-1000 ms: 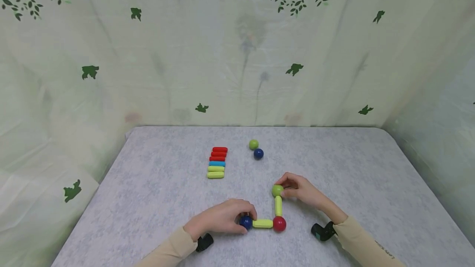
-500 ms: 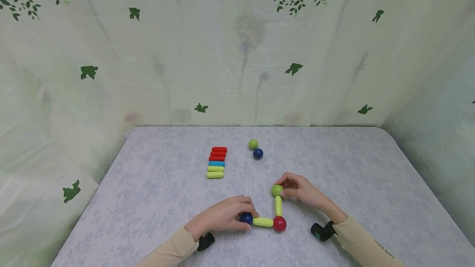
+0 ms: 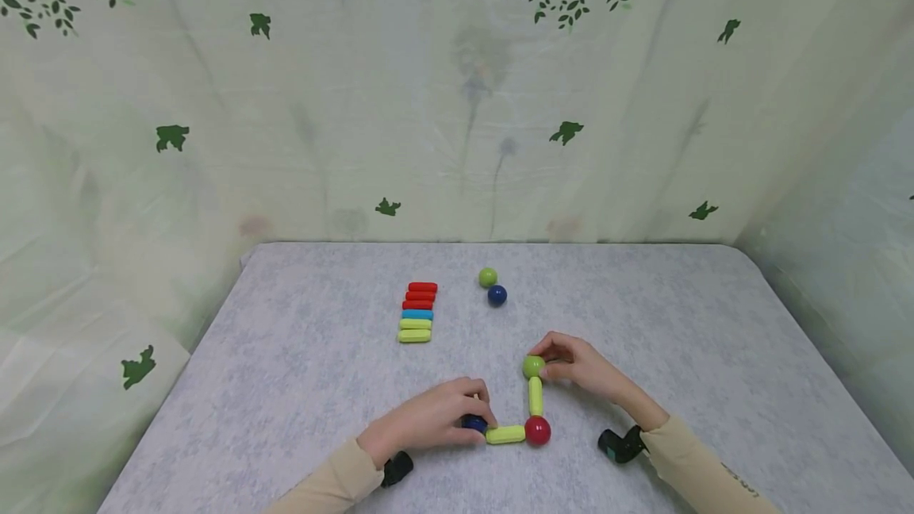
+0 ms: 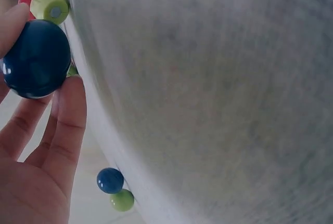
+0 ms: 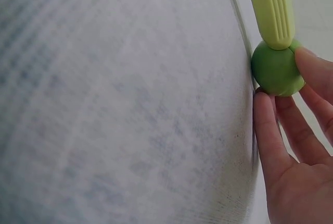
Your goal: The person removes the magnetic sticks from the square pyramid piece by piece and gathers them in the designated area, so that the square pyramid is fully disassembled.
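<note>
My left hand (image 3: 435, 419) pinches a dark blue ball (image 4: 37, 58) between thumb and fingers. Beside it lies a yellow-green stick (image 3: 505, 435); its end with a grey disc shows uncovered in the left wrist view, so the ball is off that end. The stick's other end meets a red ball (image 3: 538, 431). From the red ball a second yellow-green stick (image 3: 535, 397) runs away from me to a green ball (image 3: 533, 366), forming a corner. My right hand (image 3: 580, 365) holds this green ball (image 5: 278, 68) with thumb and fingers, the stick touching it.
Farther back on the grey table (image 3: 286, 355) lies a row of sticks: several red ones (image 3: 420, 297), a blue one (image 3: 417, 315) and two yellow-green ones (image 3: 415, 330). To their right sit a loose green ball (image 3: 488, 277) and a blue ball (image 3: 497, 295). A leaf-printed curtain (image 3: 428, 101) stands behind.
My left hand first raised the blue ball slightly away from me, the stick tilting with it; now the stick lies level again and the ball is off its end. The right hand stayed still.
</note>
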Demonstrator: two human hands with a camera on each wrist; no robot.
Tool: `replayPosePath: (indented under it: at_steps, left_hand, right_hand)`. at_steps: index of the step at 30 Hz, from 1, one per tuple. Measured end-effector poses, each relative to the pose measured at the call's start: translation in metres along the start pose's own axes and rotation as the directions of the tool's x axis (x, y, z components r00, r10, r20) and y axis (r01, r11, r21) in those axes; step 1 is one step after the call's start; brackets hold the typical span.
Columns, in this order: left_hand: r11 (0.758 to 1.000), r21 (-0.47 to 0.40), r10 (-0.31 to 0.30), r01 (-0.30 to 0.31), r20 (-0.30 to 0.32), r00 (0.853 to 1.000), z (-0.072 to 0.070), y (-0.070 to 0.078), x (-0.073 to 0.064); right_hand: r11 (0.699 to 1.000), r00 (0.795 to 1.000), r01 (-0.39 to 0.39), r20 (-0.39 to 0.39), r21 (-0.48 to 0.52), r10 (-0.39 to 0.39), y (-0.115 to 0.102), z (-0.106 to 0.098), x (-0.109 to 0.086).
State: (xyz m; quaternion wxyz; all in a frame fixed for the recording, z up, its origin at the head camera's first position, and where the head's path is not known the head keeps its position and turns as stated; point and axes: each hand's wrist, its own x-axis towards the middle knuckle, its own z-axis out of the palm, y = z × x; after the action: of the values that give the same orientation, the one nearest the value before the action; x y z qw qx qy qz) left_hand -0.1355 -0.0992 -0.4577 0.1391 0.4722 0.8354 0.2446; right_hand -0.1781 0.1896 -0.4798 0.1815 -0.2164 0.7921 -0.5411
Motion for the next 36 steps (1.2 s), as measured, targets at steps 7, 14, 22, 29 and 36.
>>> replayPosePath:
  at_steps: [7,14,22,29,36]
  left_hand:
    - [0.987,-0.137,-0.098,0.082,-0.112,0.989,-0.007,-0.009,0.003]
    - [0.973,-0.178,-0.198,0.147,-0.316,0.928,-0.024,-0.029,0.017]
    - [0.949,-0.174,-0.313,0.263,-0.422,0.851,-0.044,-0.051,0.048]
    - [0.907,-0.223,-0.421,0.357,-0.424,0.802,-0.052,-0.07,0.072]
    - [0.884,-0.275,-0.463,0.377,-0.42,0.781,-0.052,-0.083,0.087]
  right_hand:
    - [1.0,1.0,-0.003,0.0,-0.006,0.003,0.0,-0.001,0.001]
    - [1.0,1.0,-0.006,0.003,0.002,0.006,0.0,0.0,0.001]
    - [1.0,1.0,-0.007,0.003,0.005,0.007,0.001,0.0,0.001]
    - [1.0,1.0,0.007,0.004,0.0,-0.007,0.002,0.0,0.001]
    - [1.0,1.0,0.002,-0.001,-0.009,-0.002,0.002,0.001,0.001]
